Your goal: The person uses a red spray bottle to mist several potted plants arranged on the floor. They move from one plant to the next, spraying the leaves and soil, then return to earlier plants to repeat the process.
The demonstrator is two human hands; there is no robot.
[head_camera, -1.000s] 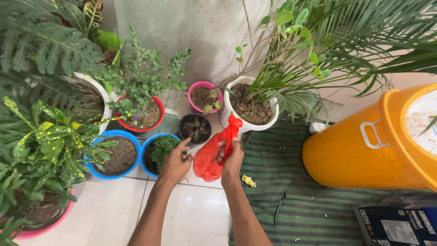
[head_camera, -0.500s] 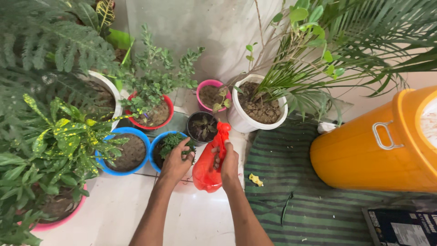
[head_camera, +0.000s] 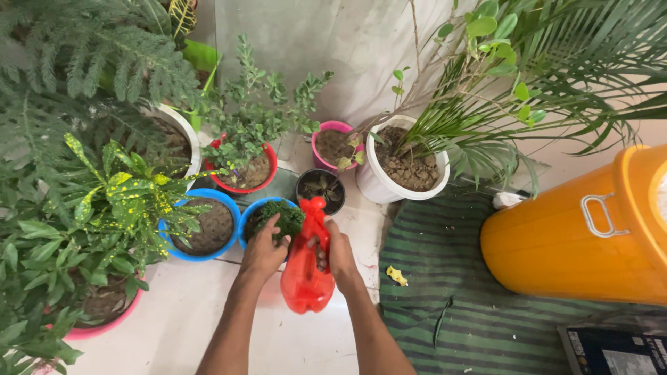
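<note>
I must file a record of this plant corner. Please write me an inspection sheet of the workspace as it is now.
Surface: pale tiled floor; green striped mat at the right.
Job's things: red plastic bottle, small blue pot with a dense green plant.
Clutter: yellow scrap on the mat.
Hands: left hand rests on the plant in the small blue pot; right hand holds the bottle.
Cables: nothing seen.
Surroundings: more potted plants, white pot with a palm, orange drum.
</note>
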